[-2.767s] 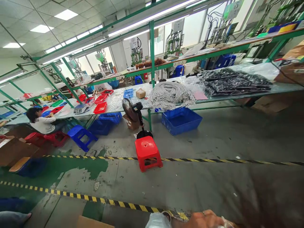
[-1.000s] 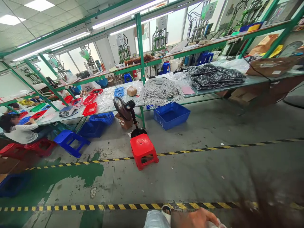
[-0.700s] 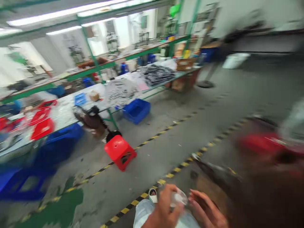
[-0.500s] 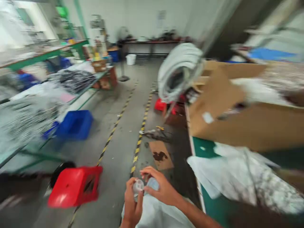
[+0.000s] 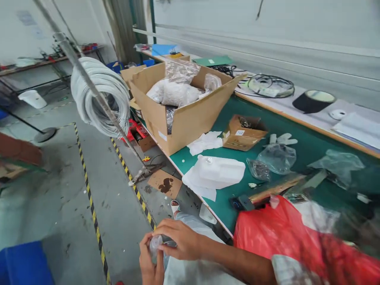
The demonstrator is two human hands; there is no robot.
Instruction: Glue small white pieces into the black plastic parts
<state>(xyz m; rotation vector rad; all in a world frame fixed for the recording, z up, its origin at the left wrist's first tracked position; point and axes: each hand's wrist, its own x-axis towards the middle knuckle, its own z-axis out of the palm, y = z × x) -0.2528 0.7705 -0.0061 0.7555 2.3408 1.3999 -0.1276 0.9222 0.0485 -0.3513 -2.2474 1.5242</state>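
Low in the view, my left hand (image 5: 151, 263) is closed around a small clear round plastic container (image 5: 154, 244). My right hand (image 5: 182, 238) meets it from the right, its fingers curled over the top and side of the container. Between the right thumb and fingers shows part of a second translucent piece (image 5: 170, 243), mostly hidden by the hand; whether it touches the container I cannot tell. Both hands are above my lap, left of the green-topped workbench (image 5: 219, 202).
On the bench are a large carton (image 5: 196, 124) of bagged items, a small carton (image 5: 245, 136), a white plastic jug (image 5: 221, 172), clear bags and a red bag (image 5: 267, 225). Coiled white hose (image 5: 97, 97) hangs by a metal pole. A blue bin (image 5: 25, 263) stands lower left.
My view has swung right, from the aisle toward the bench. The right hand has come closer to the left, and its fingers now lie over the clear container.
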